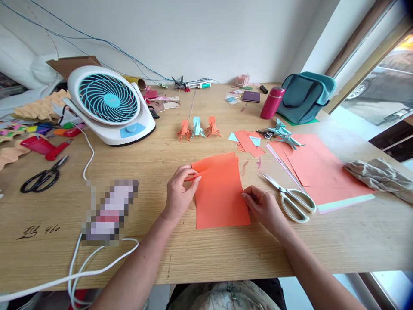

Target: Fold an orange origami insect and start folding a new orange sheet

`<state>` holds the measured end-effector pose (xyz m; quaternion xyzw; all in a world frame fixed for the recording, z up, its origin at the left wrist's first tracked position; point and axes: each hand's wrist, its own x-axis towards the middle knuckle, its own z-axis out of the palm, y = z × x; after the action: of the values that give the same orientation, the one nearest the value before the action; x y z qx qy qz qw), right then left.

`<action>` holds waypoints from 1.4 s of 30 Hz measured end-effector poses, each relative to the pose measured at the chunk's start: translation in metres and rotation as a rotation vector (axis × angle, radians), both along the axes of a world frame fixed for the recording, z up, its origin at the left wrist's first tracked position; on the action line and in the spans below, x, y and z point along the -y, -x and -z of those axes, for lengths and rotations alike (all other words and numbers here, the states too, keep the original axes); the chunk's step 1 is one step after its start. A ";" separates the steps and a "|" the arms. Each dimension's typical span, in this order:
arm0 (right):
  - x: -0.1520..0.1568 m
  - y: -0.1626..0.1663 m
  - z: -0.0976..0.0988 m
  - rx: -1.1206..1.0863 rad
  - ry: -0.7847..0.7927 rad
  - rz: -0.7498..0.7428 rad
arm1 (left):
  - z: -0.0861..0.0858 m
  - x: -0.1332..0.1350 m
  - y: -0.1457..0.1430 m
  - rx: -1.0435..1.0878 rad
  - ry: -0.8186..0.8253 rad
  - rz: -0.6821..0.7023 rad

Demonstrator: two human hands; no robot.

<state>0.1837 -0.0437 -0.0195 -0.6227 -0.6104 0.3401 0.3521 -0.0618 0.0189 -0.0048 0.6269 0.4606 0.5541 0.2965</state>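
Note:
An orange sheet of paper [219,193] lies before me on the wooden table, its far edge lifted a little. My left hand [182,185] pinches its left edge near the far corner between thumb and fingers. On the opposite side, my right hand [260,204] grips the right edge, with thumb on top and fingers partly hidden. White-handled scissors [295,200] rest just right of my right hand, blades pointing away to the left. Beyond the sheet stand two orange folded paper figures [212,127] and a light blue one [196,127] between them.
Orange and blue paper strips [248,143] lie past the sheet. Larger orange sheets [329,172] spread at right beside a cloth [380,176]. A white fan [109,105], black scissors [41,178], a blurred-out device [111,211] and white cables occupy the left. A pink bottle [272,103] stands by a teal bag [305,99].

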 end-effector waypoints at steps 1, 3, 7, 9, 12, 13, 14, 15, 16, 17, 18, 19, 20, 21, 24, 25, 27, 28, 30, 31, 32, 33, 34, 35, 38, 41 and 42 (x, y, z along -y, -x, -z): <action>0.000 0.000 0.000 0.003 -0.002 0.001 | -0.002 0.001 0.000 -0.023 -0.016 0.003; 0.000 0.000 0.002 0.025 -0.007 -0.001 | -0.005 0.002 0.000 -0.058 -0.055 -0.020; 0.000 0.000 0.005 0.085 -0.039 0.016 | -0.007 0.002 0.002 -0.028 -0.049 -0.023; 0.000 0.000 0.005 0.067 -0.060 0.026 | -0.005 0.001 0.003 0.081 0.060 0.029; 0.000 0.000 0.001 0.018 -0.090 -0.010 | 0.001 -0.003 0.004 0.236 0.174 0.057; 0.000 0.000 -0.001 0.005 -0.092 -0.036 | 0.004 -0.004 0.004 0.268 0.180 0.052; 0.000 0.000 -0.003 -0.010 -0.090 -0.065 | 0.006 -0.005 0.004 0.298 0.179 0.045; 0.001 0.000 -0.005 -0.026 -0.081 -0.095 | 0.008 -0.006 0.004 0.327 0.180 0.038; 0.002 0.001 -0.006 -0.044 -0.068 -0.129 | 0.009 -0.007 0.004 0.355 0.183 0.033; 0.003 0.002 -0.007 -0.062 -0.055 -0.164 | 0.010 -0.008 0.004 0.382 0.189 0.030; 0.004 0.003 -0.008 -0.074 -0.043 -0.201 | 0.010 -0.009 0.004 0.407 0.194 0.031; 0.004 0.004 -0.007 -0.076 -0.035 -0.235 | 0.010 -0.009 0.003 0.431 0.202 0.032; 0.005 0.006 -0.007 -0.070 -0.028 -0.262 | 0.010 -0.009 0.003 0.453 0.213 0.034; 0.006 0.007 -0.005 -0.061 -0.020 -0.277 | 0.010 -0.009 0.002 0.475 0.228 0.034; 0.005 0.009 -0.001 -0.063 0.019 -0.250 | 0.010 -0.009 0.000 0.527 0.300 0.037; 0.004 0.009 0.000 -0.080 0.027 -0.226 | 0.011 -0.009 0.000 0.525 0.323 0.040; 0.002 0.007 0.001 -0.107 0.030 -0.172 | 0.015 -0.008 0.001 0.473 0.342 0.042; 0.001 0.006 0.001 -0.119 0.028 -0.144 | 0.017 -0.008 0.001 0.429 0.339 0.045; -0.002 0.003 -0.001 -0.153 0.039 -0.095 | 0.022 -0.008 0.002 0.326 0.321 0.052; -0.003 0.000 -0.002 -0.176 0.051 -0.075 | 0.024 -0.008 0.002 0.270 0.314 0.049; -0.004 -0.003 -0.004 -0.197 0.063 -0.058 | 0.026 -0.008 0.002 0.213 0.307 0.044; -0.006 -0.007 -0.006 -0.214 0.072 -0.041 | 0.028 -0.007 0.002 0.159 0.299 0.038; -0.007 -0.012 -0.008 -0.228 0.077 -0.020 | 0.030 -0.007 0.001 0.114 0.292 0.034; -0.009 -0.018 -0.010 -0.245 0.080 0.010 | 0.031 -0.007 0.000 0.082 0.289 0.046; -0.018 -0.046 -0.015 -0.342 0.093 0.140 | 0.036 -0.008 -0.003 0.036 0.296 0.170; -0.031 -0.085 -0.017 -0.360 0.092 0.267 | 0.041 -0.009 -0.005 -0.035 0.288 0.245; -0.036 -0.101 -0.017 -0.352 0.090 0.317 | 0.043 -0.010 -0.005 -0.061 0.283 0.248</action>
<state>0.2842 -0.0073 -0.0024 -0.6571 -0.4184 0.4107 0.4738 -0.0570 0.0293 -0.0473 0.6474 0.4618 0.4238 0.4335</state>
